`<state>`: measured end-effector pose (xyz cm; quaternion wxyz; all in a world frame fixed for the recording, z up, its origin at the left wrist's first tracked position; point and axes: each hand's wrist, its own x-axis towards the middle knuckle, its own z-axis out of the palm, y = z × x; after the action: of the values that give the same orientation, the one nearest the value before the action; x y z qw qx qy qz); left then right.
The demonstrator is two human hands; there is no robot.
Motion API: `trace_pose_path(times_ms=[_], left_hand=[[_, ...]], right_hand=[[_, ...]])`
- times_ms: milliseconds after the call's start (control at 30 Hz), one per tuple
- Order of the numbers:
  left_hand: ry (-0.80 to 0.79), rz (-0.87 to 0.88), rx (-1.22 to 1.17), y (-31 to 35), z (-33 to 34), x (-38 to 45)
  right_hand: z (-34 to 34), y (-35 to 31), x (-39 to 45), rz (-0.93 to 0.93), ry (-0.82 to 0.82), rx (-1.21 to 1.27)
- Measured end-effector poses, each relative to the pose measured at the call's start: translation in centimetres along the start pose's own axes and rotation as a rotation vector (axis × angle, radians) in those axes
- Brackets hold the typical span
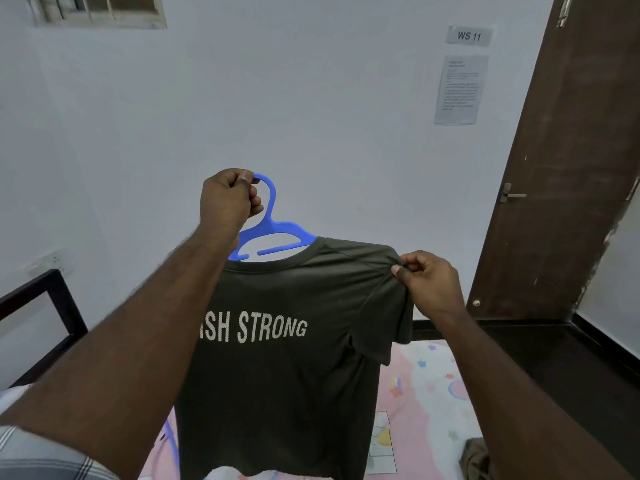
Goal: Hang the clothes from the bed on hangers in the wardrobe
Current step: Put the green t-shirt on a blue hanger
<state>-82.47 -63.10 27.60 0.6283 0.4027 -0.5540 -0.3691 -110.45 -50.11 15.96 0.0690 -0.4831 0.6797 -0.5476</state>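
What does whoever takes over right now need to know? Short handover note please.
Left hand: grips the hook of the blue hanger, holding it up.
Right hand: pinches the shoulder of the dark olive T-shirt.
The shirt hangs over the bed; one shoulder looks seated on the hanger, the other hanger arm sticks out of the neck opening.
Done: shirt lifted, partly on hanger.
Left: seat the other shoulder, hang it in the wardrobe (not in view). Another dark garment still lies on the bed.

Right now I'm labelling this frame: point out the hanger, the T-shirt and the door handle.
hanger (277,226): head view, neck below hook.
T-shirt (277,375): head view, chest below lettering.
door handle (514,195): head view, lever.
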Motion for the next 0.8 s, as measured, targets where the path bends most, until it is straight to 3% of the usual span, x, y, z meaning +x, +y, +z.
trace_pose_path(times_ms=[100, 233, 367, 433, 533, 667, 800], left_hand=[[-0.028, 0.033, 0.06, -0.2, -0.8, 0.2], [-0.067, 0.029, 0.084, -0.4, -0.8, -0.1], [-0.058, -0.038, -0.026, -0.3, -0.9, -0.2], [-0.049, -0.064, -0.06, -0.2, -0.7, -0.3], [-0.063, -0.075, -0.089, 0.1, 0.2, -0.8], [-0.115, -0.066, -0.076, 0.7, 1.9, -1.9], [-0.211, -0.064, -0.098, 1.1, 2.9, -3.1]], right_hand=[[-1.3, -1.3, 1.2, -0.108, 0.03, -0.027], [-2.1, -2.1, 2.8, -0.087, 0.109, -0.074], [-2.6, -0.8, 3.2, 0.009, -0.063, -0.285], [-2.8, -0.9, 3.0, 0.032, -0.07, -0.264], [-2.0, -3.4, 2.1, -0.082, -0.073, -0.166], [0.5, -7.5, 0.8, -0.27, -0.23, -0.194], [3.3, -10.4, 0.6, -0.326, -0.369, -0.213]])
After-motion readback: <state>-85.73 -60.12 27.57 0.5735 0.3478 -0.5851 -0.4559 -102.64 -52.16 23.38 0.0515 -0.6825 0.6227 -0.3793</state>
